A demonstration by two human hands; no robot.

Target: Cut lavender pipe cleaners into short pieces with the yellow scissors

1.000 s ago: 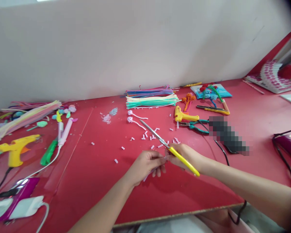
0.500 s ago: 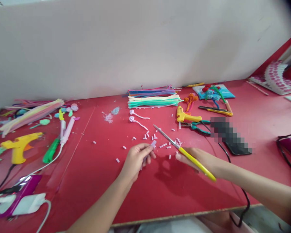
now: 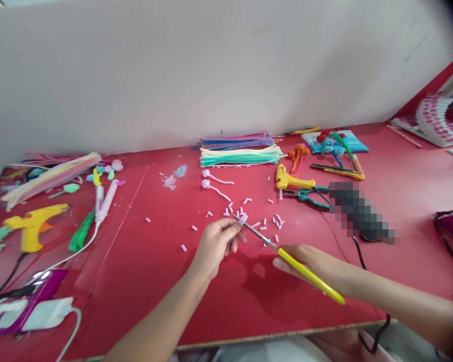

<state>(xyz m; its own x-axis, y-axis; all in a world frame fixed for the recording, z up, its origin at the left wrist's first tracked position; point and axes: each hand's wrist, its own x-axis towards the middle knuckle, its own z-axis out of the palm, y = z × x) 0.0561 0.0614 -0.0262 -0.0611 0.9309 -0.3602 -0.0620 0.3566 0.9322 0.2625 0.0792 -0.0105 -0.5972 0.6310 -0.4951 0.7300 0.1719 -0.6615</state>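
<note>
My left hand pinches a short pale pink strip just above the red table. My right hand grips yellow-handled scissors; their blade tips reach the end of the strip. Several small white-pink cut pieces lie scattered beyond the hands. Two pink rolled buds on stems lie further back.
Stacked pipe cleaners lie by the white wall. A yellow glue gun, pliers and a blurred dark object sit to the right. At left are another glue gun, a green tool, cables and purple devices.
My hands came apart, then the scissors swung back left and down so the blades meet the strip. My left hand lifted the strip slightly away from the table.
</note>
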